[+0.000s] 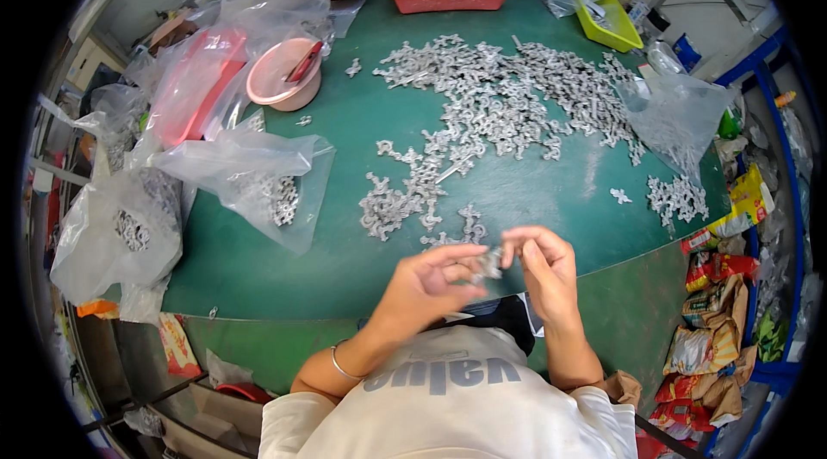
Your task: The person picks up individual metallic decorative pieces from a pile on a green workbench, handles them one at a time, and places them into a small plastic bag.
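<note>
At the table's near edge my left hand [435, 280] pinches a small silver metal part [491, 263] of knobbly outline, somewhat blurred. My right hand [547, 268] is close against the other side of it, fingers bent and thumb drawn in; what sits between those fingertips is too small to make out. Just beyond my hands lies a loose cluster of similar metal parts [388, 207]. It runs up into a large spread heap [491, 106] across the middle of the green table [345, 140].
A red tray [448, 0] of metal pieces stands at the far side, a yellow-green basket [607, 24] far right. Left are a pink bowl [280, 95] with a red-handled tool and plastic bags [250, 166] of parts. A smaller pile [676, 199] lies right, near a clear bag [680, 114].
</note>
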Demonstrator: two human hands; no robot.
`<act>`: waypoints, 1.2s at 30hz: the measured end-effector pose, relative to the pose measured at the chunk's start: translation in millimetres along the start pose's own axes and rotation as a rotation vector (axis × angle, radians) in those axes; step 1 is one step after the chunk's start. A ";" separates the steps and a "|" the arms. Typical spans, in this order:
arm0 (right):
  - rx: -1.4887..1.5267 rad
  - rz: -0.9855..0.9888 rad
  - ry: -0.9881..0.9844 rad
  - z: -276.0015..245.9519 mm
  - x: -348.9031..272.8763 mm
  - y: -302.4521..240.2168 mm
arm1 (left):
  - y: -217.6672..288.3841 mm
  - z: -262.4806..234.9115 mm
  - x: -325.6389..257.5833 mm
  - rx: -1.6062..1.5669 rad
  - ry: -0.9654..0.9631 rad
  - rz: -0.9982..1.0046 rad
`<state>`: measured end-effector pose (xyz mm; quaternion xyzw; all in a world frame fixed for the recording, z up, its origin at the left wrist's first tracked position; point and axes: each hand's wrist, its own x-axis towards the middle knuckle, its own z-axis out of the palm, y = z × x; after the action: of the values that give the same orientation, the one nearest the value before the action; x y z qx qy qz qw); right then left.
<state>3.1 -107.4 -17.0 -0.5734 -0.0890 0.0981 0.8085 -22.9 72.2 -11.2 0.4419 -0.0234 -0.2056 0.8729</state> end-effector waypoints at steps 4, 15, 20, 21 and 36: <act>-0.395 0.026 0.175 -17.9 11.5 34.8 | -20.1 -62.1 -19.9 -0.517 0.215 -0.091; -1.401 -0.358 -0.185 -21.4 18.9 65.0 | -24.7 -126.7 -60.2 1.588 0.915 0.402; -1.115 -0.438 0.068 -34.4 17.8 73.6 | -37.5 -108.6 -61.6 1.634 0.672 0.075; -1.015 -0.438 0.155 -36.3 17.8 74.4 | -35.3 -102.1 -59.7 1.608 0.690 0.142; 0.174 0.095 0.159 12.0 -15.8 14.7 | -8.2 -1.8 -1.4 0.677 0.180 0.452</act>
<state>-16.0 -95.9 -27.5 -0.5107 0.0118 0.0979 0.8541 -26.5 69.8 -18.5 0.7038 -0.1097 0.0501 0.7000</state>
